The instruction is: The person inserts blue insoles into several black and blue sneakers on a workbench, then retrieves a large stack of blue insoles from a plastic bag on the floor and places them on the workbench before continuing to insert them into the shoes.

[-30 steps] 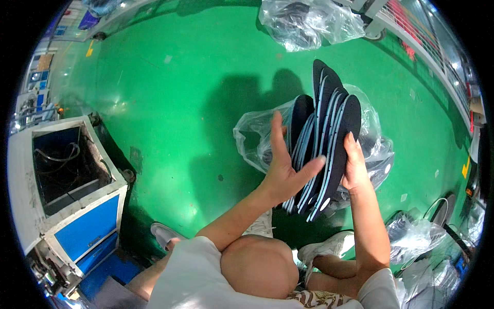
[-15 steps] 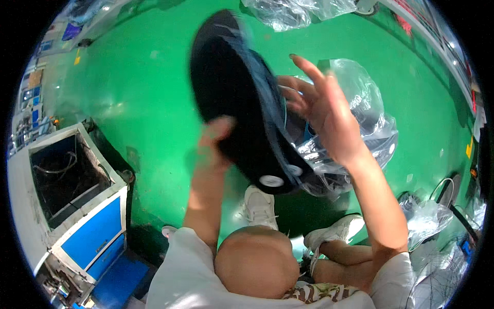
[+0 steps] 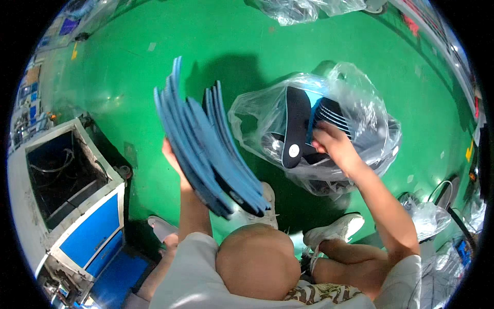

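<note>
A thick stack of blue-and-black insoles (image 3: 198, 136) is in my left hand (image 3: 172, 158), seen edge-on and fanned into two bunches. My fingers wrap its outer left side, and most of them are hidden behind it. To the right, my right hand (image 3: 333, 146) reaches into a clear plastic bag (image 3: 252, 110) on the floor. Its fingers are curled at the near end of another row of insoles (image 3: 332, 114); the fingertips are partly hidden. Beside them in the bag lies a single black insole (image 3: 297, 126) with a white round spot at its near end.
A white cabinet (image 3: 92, 206) with blue drawer fronts and an open top stands at the left on the green floor (image 3: 154, 31). More clear plastic bags (image 3: 293, 10) lie at the far side, and another plastic bag (image 3: 426, 216) at the right. My shoes (image 3: 334, 230) are close below the bag.
The insoles in my left hand have turned from their black face to edge-on and moved left, away from the bag. My right hand has lowered into the bag, its spread fingers now curled.
</note>
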The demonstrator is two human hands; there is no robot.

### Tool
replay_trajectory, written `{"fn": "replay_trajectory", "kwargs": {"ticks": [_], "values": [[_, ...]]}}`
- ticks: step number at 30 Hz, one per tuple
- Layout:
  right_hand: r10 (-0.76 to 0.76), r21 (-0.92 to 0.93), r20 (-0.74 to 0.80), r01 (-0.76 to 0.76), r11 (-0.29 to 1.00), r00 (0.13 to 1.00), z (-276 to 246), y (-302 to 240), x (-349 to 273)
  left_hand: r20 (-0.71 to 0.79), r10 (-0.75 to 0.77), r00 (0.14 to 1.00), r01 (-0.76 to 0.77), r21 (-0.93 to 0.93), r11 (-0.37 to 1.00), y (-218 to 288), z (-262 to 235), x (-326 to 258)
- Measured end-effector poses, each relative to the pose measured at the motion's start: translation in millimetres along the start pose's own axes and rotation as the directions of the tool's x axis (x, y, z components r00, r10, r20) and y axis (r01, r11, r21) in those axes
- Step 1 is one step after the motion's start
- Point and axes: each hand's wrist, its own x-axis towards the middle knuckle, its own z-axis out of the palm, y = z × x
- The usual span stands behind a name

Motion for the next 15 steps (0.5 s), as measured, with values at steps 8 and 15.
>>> {"fn": "replay_trajectory", "kwargs": {"ticks": [8, 15], "values": [[-0.526, -0.037, -0.076, 0.525, 0.850, 0.847, -11.1, 9.9, 25.4, -0.009, -0.198, 0.980, 0.193, 0.267, 0.944, 3.5, 39.9, -3.5], [-0.872, -0.786, 0.216, 0.609, 0.112, 0.440, -7.5, -48.2, -22.5, 0.104, -0.256, 0.961, 0.178, 0.473, 0.863, -15.3, 35.8, -5.0]]}}
